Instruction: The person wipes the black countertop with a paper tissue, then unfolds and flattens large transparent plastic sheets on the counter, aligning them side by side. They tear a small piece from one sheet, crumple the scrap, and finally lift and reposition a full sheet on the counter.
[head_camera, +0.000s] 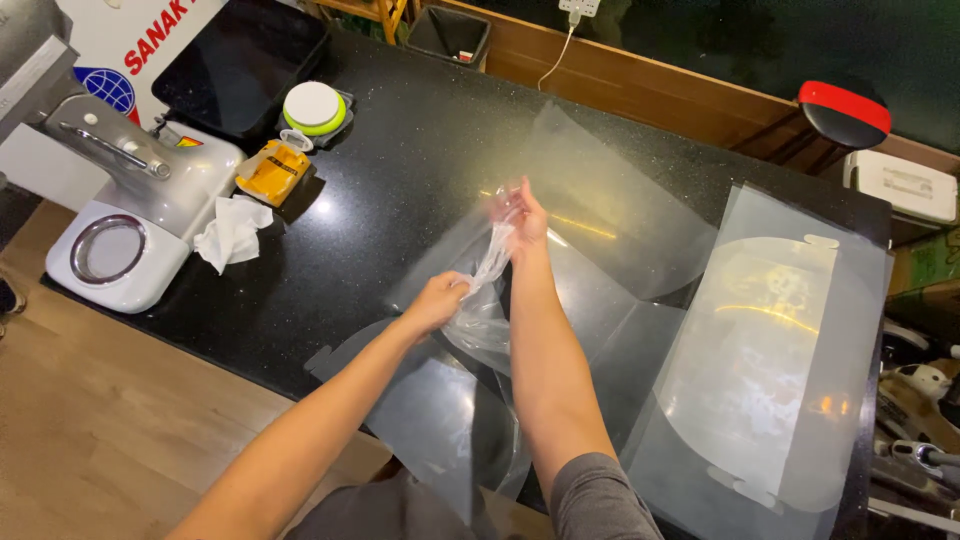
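thin clear film stretched between two hands over a black counter

a crumpled strip of thin clear plastic film (487, 285) hangs in the air between both hands, running from upper right down to lower left above the glossy black stone countertop (400, 150). the right hand (522, 215) is farther from the body and pinches the upper end of the film in its fingertips. the left hand (438, 300) is nearer, closed around the lower end, with the loose rest of the film bunching just below it.

under the forearms lie several large clear plastic sheets (600, 200), overlapping flat on the countertop. to the right sits a stack of frosted clear sheets with a rounded cut-out shape (760, 360), well apart from the hands. to the left, near the counter's edge, lies a crumpled white tissue (232, 232), and beside it a yellow tape dispenser (273, 172) and a round white and green lidded container (313, 106). a white and silver machine with a round metal ring (130, 215) stands at the far left.
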